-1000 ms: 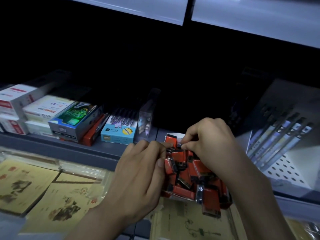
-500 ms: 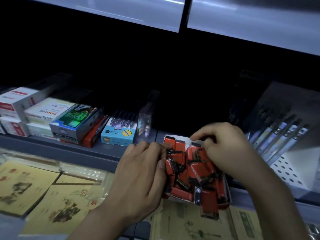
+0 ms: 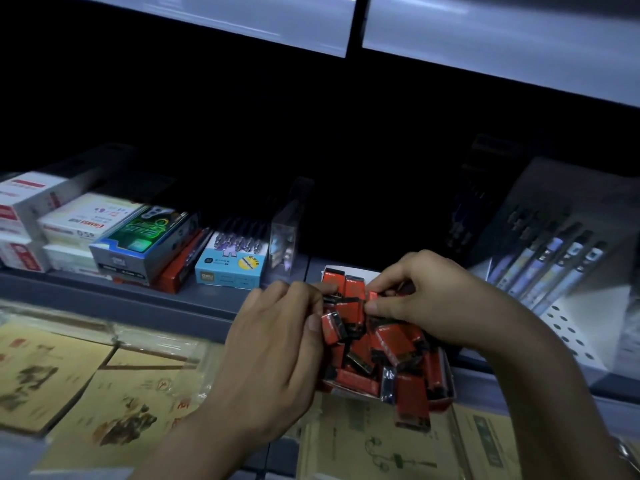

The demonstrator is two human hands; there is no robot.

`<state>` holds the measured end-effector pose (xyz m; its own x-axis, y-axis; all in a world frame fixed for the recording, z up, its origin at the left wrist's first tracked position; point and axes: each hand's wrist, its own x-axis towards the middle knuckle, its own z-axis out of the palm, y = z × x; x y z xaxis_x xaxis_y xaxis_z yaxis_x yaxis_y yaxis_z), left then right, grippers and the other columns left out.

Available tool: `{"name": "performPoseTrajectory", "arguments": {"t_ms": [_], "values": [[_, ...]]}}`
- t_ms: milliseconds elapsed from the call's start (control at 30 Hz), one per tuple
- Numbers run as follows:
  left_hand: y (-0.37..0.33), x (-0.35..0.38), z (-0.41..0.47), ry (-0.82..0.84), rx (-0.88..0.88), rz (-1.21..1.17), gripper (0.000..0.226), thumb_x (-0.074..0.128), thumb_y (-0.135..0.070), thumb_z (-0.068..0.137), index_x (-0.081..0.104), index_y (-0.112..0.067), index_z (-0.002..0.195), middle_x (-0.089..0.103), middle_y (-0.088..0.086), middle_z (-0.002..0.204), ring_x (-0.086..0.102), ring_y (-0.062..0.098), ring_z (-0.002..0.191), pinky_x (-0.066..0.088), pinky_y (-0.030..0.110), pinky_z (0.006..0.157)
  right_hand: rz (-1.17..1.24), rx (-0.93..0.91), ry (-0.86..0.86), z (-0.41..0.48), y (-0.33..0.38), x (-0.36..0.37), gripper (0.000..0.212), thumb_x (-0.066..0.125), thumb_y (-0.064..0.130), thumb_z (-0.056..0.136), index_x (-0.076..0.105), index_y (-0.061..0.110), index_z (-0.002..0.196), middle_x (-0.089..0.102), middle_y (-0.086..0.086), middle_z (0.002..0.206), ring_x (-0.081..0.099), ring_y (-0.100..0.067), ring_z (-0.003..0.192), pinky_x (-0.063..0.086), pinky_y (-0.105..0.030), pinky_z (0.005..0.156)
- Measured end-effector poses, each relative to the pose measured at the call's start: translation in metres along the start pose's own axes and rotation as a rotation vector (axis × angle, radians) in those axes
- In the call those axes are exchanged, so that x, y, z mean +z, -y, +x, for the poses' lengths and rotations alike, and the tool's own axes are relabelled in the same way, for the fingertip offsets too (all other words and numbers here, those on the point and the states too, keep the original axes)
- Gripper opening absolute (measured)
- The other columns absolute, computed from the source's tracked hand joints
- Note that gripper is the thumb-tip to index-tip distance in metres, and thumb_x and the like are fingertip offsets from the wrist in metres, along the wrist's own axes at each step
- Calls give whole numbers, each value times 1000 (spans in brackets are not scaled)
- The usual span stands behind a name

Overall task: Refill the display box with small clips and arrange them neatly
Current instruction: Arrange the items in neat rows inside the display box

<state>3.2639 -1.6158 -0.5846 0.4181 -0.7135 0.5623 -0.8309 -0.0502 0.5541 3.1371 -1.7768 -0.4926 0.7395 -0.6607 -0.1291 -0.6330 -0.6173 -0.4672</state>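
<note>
left hand [image 3: 277, 344]: fingers curled round the left wall of the display box [image 3: 444, 398], thumb against the pile, bracing it.
right hand [image 3: 426, 299]: thumb and forefinger pinch one red packet [image 3: 356, 292] at the far end of the pile.
clip packets [image 3: 384, 344]: between both hands, heaped above the box rim, jumbled, not in rows.
box place: at the front lip of the shelf [image 3: 138, 299], under the right hand.
risk 1: overhanging packet [image 3: 412, 407] below the right wrist pokes over the front wall; a nudge likely drops it onto the paper packs [image 3: 86, 375].
risk 2: tugging the pinched packet may drag neighbours out.
risk 3: if the left hand's hold eases, the box may slide or tip off the lip.
</note>
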Motion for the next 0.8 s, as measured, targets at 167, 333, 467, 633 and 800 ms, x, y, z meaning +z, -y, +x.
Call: {"name": "performPoseTrajectory", "arguments": {"t_ms": [167,333,467,633,800], "values": [[0,0,0,-2,4,-6,20,26,-36,106,42,-33,95,45,-14,85,43,10,79,32,30,72,56,68,-43,2,6,1,26,92,38,73,78,27,91,69,8,86,67,-7,80,54,-28,70],[-2,0,1,-11,6,-15,20,26,-37,106,42,-34,95,46,-13,85,43,11,79,31,31,71,288,105,-157,1,2,-2,22,89,11,74,80,30,77,75,4,72,74,-15,73,63,-39,76],[-4,-1,3,-22,31,-6,17,28,-33,106,40,-34,94,44,-14,83,40,11,77,29,30,71,557,72,-245,1,1,-9,19,75,-5,83,77,13,88,73,-1,63,67,-7,55,53,-19,52],[-4,-1,3,-32,36,-29,16,30,-31,105,40,-32,92,42,-15,81,40,10,76,28,30,71,647,87,-247,4,-1,-4,21,69,-9,86,73,7,98,77,-10,72,76,-22,67,63,-30,68],[-4,0,3,-40,34,-28,15,30,-32,105,39,-34,93,41,-16,81,40,6,79,29,30,71,324,21,-412,4,1,5,18,84,9,81,78,26,82,76,7,75,73,-2,71,61,-19,68]]}}
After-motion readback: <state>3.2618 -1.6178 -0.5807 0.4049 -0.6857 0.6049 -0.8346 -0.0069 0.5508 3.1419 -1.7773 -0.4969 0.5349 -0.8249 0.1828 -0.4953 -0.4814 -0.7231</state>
